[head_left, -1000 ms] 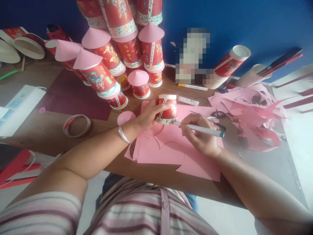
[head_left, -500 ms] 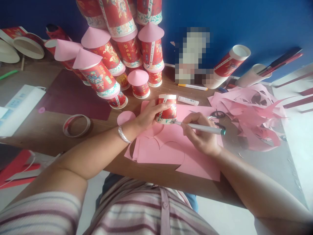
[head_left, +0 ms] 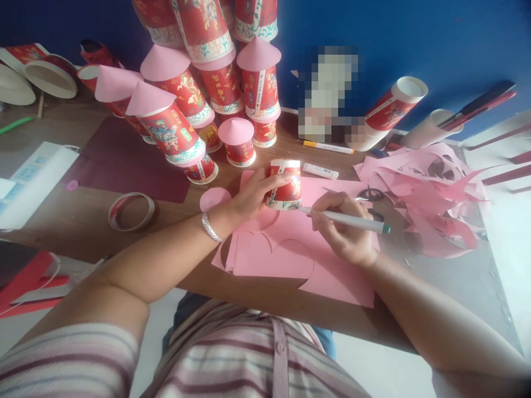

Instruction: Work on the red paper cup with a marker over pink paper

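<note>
My left hand (head_left: 256,194) is wrapped round a red paper cup (head_left: 286,187) with gold and blue pictures and a white lower band that carries green strokes. In my right hand (head_left: 346,229) is a white marker pen (head_left: 357,220) with a green end. Its tip is at the cup's lower right edge; whether it touches there I cannot tell. Below both hands lie sheets of pink paper (head_left: 265,257) with curved cuts. Scissors (head_left: 370,194) lie partly hidden behind my right hand. A pink paper disc (head_left: 215,199) is beside my left wrist.
Stacked red cups with pink cone roofs (head_left: 168,132) rise at the back left. A tape roll (head_left: 131,211) and a white box (head_left: 35,182) lie left. Pink paper scraps (head_left: 435,193) are heaped right, near a pen holder (head_left: 433,128). A glue tube (head_left: 320,171) lies behind the cup.
The marker's green end has swung slightly right and down, and my right hand has shifted a little with it. My left hand keeps its grip on the cup.
</note>
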`<state>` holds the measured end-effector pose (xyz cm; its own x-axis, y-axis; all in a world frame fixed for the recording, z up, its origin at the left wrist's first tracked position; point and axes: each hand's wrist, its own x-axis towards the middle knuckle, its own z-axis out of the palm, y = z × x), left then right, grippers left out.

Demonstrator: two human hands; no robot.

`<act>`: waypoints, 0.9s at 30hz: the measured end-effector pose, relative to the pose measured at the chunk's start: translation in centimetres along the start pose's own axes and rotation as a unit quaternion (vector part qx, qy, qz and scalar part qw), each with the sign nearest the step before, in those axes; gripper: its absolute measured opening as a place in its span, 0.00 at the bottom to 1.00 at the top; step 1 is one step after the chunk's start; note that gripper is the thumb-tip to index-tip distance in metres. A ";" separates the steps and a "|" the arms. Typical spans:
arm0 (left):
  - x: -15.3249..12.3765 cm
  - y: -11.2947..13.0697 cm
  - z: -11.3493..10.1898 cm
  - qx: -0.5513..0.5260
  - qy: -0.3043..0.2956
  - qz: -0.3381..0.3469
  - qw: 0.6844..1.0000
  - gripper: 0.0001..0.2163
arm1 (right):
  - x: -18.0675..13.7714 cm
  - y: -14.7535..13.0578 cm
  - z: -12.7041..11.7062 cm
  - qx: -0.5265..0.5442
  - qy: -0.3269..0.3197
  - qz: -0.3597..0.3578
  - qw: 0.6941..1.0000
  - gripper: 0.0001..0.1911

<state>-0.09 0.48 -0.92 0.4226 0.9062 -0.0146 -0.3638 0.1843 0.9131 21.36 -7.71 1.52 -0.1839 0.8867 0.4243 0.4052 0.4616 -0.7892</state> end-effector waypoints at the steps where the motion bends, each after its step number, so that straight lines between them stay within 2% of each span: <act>1: 0.0 0.1 0.1 0.006 0.002 0.003 1.000 0.19 | 0.0 0.0 0.0 -0.006 -0.004 -0.012 1.000 0.06; 7: -0.2 0.4 0.4 0.034 0.003 0.020 0.999 0.20 | -0.2 0.2 0.5 -0.024 -0.020 -0.081 0.996 0.06; 13: -0.3 0.4 0.2 0.036 0.002 0.011 0.999 0.20 | -0.1 0.0 0.5 -0.030 -0.035 -0.073 0.996 0.06; 16: -0.4 0.3 0.2 0.016 0.005 0.003 1.000 0.19 | 0.0 0.0 0.3 -0.056 -0.042 -0.094 0.993 0.06; 20: -0.5 0.7 0.4 0.041 0.008 0.004 0.999 0.19 | 0.1 0.0 0.3 -0.077 -0.037 -0.138 0.987 0.06; 27: -0.4 1.1 0.6 0.071 -0.002 0.022 0.997 0.19 | 0.1 -0.1 0.3 -0.085 -0.040 -0.137 0.986 0.07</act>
<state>-0.18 0.12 0.35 0.4124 0.9106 0.0276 -0.2611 0.0891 0.9612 21.05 -7.71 1.52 -0.3747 0.7317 0.5694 0.4727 0.6791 -0.5616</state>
